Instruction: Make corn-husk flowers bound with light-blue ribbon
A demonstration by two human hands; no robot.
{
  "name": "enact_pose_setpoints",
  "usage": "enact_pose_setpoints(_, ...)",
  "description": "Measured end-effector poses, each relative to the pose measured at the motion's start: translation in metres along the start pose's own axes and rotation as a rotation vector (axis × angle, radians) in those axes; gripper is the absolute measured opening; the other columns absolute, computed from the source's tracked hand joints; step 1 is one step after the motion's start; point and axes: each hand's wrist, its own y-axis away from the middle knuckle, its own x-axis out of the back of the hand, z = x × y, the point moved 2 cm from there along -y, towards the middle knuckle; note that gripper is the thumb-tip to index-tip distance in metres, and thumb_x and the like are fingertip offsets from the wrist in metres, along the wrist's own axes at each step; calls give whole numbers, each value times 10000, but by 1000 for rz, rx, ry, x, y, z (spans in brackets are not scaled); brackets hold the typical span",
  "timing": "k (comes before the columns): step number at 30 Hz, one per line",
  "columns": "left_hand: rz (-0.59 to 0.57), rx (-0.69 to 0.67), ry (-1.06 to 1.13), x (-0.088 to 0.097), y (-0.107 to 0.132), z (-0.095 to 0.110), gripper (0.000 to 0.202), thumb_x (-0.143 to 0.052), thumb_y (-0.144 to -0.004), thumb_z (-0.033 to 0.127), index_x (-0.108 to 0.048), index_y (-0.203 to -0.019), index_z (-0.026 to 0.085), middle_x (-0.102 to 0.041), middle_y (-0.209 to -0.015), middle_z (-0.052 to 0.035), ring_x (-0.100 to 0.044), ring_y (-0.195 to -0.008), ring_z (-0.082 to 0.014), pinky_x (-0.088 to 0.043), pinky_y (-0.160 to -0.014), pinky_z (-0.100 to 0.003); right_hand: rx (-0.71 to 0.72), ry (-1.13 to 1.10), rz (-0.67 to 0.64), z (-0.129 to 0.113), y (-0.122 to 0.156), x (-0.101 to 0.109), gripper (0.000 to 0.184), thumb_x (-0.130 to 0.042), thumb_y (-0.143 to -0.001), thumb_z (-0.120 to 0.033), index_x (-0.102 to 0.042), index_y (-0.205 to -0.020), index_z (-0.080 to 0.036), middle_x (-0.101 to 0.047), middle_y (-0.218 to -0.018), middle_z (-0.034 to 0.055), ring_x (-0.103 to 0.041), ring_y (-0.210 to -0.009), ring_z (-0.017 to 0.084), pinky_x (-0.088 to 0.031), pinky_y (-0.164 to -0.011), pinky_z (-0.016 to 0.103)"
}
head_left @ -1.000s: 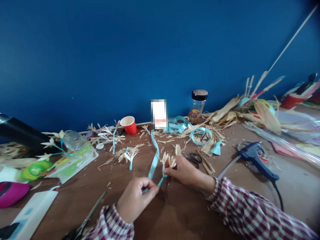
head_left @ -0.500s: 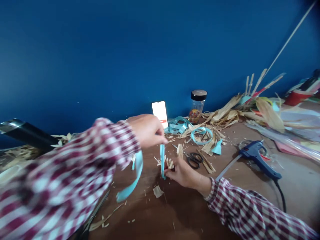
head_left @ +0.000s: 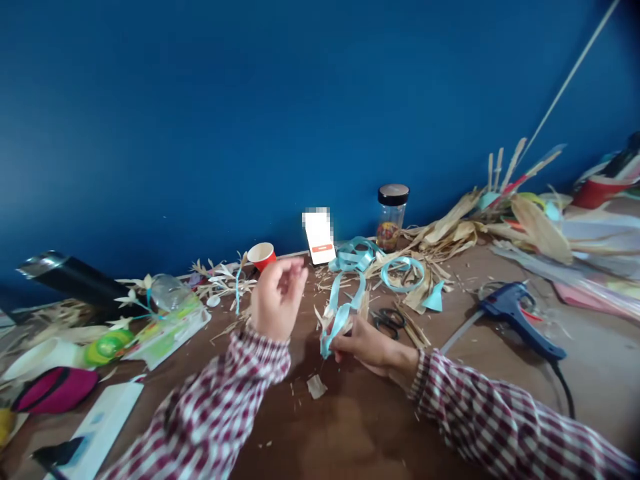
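My right hand [head_left: 367,343] pinches a small corn-husk flower [head_left: 325,323] just above the table, its pale petals partly hidden by fingers and ribbon. Light blue satin ribbon [head_left: 345,313] runs from the base of the flower and loops up behind my fingertips. To the left my left hand [head_left: 277,297] is raised with loosely curled fingers and nothing visible in them, apart from the ribbon. Black-handled scissors [head_left: 389,321] lie just beyond my right hand. A small scrap of husk [head_left: 316,387] rests on the table below the flower.
A blue glue gun [head_left: 523,317] lies on the right with its cord trailing forward. Behind my hands stand a lit phone [head_left: 320,237], a lidded jar [head_left: 393,217] and a red paper cup [head_left: 261,255]. A ribbon roll [head_left: 403,274] and dry husks [head_left: 450,223] lie nearby. A black bottle [head_left: 85,277] leans at left.
My left hand has let go of the ribbon and drawn back to the left. The ribbon, upright before, now droops in a loop by my right hand, which has barely moved.
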Motion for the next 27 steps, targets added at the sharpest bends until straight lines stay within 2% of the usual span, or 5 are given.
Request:
enact_pose_setpoints(5, -491, 178, 32, -2, 40, -15, 280, -543, -785, 395, -667, -906, 175, -645, -898, -67, -606, -752, -160, -491, -651, -262, 16, 101, -79, -1, 1, -4, 109, -595, -701, -198, -606, -631, -116, -552, -528, -31, -463, -437, 49, -374, -432, 159)
enact_pose_setpoints(10, -796, 297, -120, -21, 32, -20, 274, -664, -621, 411, -670, -723, 157, -596, -599, -2, -511, -540, -130, -365, -478, -219, -79, 258, -104, -8, 8, -8, 172, -578, -702, -171, -584, -544, -102, -524, -453, -32, -407, -374, 33, -272, -351, 140)
enact_pose_setpoints(15, -919, 414, 85, -23, 19, -24, 215, -639, -641, 356, -681, -674, 147, -545, -512, 23, -454, -481, -98, -350, -467, -201, -82, 236, -192, -24, 14, -13, 111, -606, -715, -199, -620, -665, -100, -554, -510, -30, -472, -411, 48, -350, -386, 141)
enact_pose_setpoints(22, -1117, 870, 418, -26, 8, -37, 203, -682, -638, 336, -714, -750, 169, -616, -584, 0, -520, -496, -102, -458, -503, -230, -73, 176, -216, -26, 15, -13, 138, -628, -726, -245, -623, -714, -108, -563, -554, -28, -501, -468, 65, -392, -431, 162)
enact_pose_setpoints(27, -899, 1082, 722, -41, 30, -57, 215, -763, -582, 295, -686, -694, 128, -617, -544, -17, -532, -454, -105, -407, -410, -194, 19, 88, -198, -33, 15, -12, 154, -650, -714, -259, -639, -743, -109, -598, -666, -4, -511, -600, 88, -433, -571, 208)
